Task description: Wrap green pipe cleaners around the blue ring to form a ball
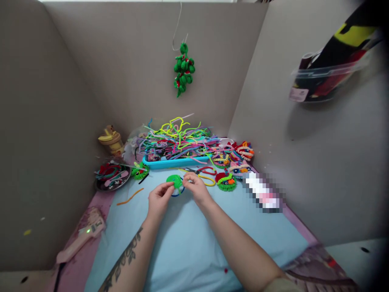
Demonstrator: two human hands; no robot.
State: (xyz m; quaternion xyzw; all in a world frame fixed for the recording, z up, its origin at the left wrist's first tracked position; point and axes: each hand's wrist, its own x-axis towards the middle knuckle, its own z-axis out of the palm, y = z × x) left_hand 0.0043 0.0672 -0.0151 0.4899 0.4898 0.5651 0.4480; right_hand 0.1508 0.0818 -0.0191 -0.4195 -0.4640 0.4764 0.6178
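A flat green disc [174, 181] of coiled pipe cleaner is held up over the middle of the blue cloth. My left hand [160, 195] pinches its lower left edge between thumb and fingers. On the disc's right side, my right hand [197, 188] is closed in a pinch on a thin dark blue pipe cleaner [175, 196], which curves around below the disc. The exact grip of the right fingertips is partly hidden. Just behind my right hand lie scissors with red handles [208, 168] and a pair with yellow handles [209, 181].
A blue tray [176, 163] heaped with pipe cleaners stands at the back. Finished fuzzy pieces [226, 181] lie right, near a blurred-out object [263, 192]. At left are a metal bowl [112, 184], an orange pipe cleaner [130, 197] and a lit glue gun [83, 235]. Grey partitions enclose the table.
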